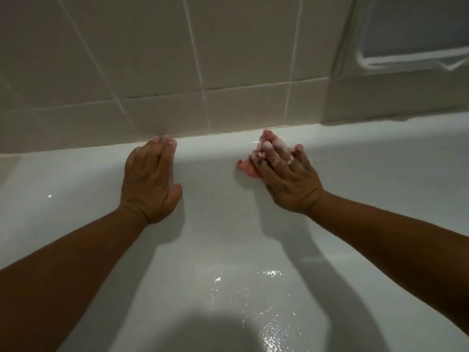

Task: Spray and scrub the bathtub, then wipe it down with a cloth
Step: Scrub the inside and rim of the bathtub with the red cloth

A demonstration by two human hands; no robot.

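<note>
The white bathtub [213, 229] was glossy and wet, with water beads glinting on its floor. A pink scrubber [246, 168], crumpled and flecked with white foam, lay pressed against the tub's far inner wall just below the rim, mostly covered by the right hand [288, 176].

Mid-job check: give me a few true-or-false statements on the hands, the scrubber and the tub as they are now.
The right hand presses a pink scrubber against the bathtub wall. True.
The left hand holds a spray bottle. False: it lies flat on the tub, holding nothing.
The tub floor glistens wet. True.
The scrubber lies on the tub floor. False: it is up near the rim, just below the tiles.
</note>
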